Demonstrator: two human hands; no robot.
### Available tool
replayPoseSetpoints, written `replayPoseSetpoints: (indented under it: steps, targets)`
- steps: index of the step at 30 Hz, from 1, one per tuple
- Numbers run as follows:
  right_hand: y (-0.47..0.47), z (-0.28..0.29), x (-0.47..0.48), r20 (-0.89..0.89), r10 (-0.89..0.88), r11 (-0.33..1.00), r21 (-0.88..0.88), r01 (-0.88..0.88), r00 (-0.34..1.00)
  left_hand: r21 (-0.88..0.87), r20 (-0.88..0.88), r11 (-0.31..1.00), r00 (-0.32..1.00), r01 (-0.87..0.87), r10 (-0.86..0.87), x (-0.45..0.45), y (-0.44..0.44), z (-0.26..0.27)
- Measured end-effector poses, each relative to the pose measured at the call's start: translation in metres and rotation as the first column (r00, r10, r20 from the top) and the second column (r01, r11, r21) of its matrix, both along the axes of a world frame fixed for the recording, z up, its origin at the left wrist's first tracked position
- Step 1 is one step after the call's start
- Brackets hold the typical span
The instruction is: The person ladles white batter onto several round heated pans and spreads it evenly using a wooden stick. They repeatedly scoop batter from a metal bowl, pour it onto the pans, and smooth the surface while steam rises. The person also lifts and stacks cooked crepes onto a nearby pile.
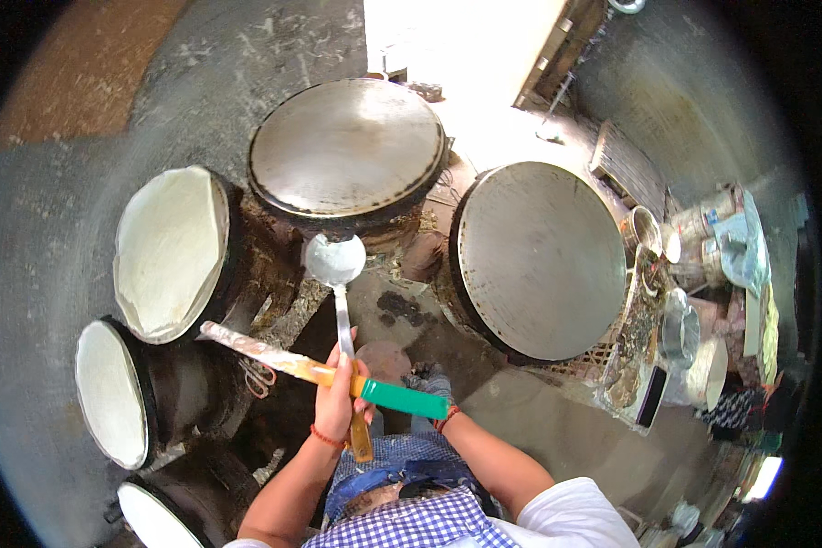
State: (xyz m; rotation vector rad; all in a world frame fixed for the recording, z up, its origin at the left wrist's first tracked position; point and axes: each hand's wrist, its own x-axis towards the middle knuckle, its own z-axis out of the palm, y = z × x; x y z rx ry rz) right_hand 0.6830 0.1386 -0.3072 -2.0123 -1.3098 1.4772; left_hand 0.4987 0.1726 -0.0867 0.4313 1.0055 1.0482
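My left hand is closed around a metal ladle and a long flat spreader crossed over it. The ladle's bowl is coated with white batter and points away from me. White residue covers the spreader's far end, and its near end is a green handle. Behind that handle is my right hand, in a dark grey glove and partly hidden; its grip is unclear. Ahead lies a bare round griddle, with another bare griddle on the right. White sheets cover a left griddle and a nearer one.
A further white-topped griddle stands at lower left. Scissors hang beside the left stoves. On the right are a cluttered ledge, metal pots and a dark phone-like slab. A wooden pallet leans near the bright doorway.
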Motion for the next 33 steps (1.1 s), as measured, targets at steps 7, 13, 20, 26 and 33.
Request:
replayPoseSetpoints:
  steps: [7, 13, 20, 26, 33]
  targets:
    - [0.089, 0.090, -0.025, -0.211, -0.107, 0.885, 0.425, 0.189, 0.972, 0.173, 0.114, 0.977, 0.987, -0.128, 0.109, -0.032, 0.022, 0.091]
    - [0.237, 0.178, -0.050, -0.190, -0.204, 0.641, 0.716, 0.278, 0.960, 0.241, 0.218, 0.956, 0.969, -0.167, 0.115, -0.052, 0.041, 0.119]
    - [0.368, 0.153, -0.105, -0.073, -0.443, 0.687, 0.612, 0.391, 0.894, 0.171, 0.217, 0.972, 0.969, -0.159, 0.120, -0.069, 0.036, 0.117]
    - [0.425, 0.112, -0.094, -0.044, -0.364, 0.718, 0.623, 0.310, 0.930, 0.200, 0.194, 0.977, 0.980, -0.072, 0.033, -0.079, 0.033, 0.108]
    - [0.317, 0.185, -0.090, -0.280, -0.249, 0.584, 0.720, 0.375, 0.927, 0.171, 0.214, 0.968, 0.966, -0.184, 0.146, -0.069, 0.034, 0.111]
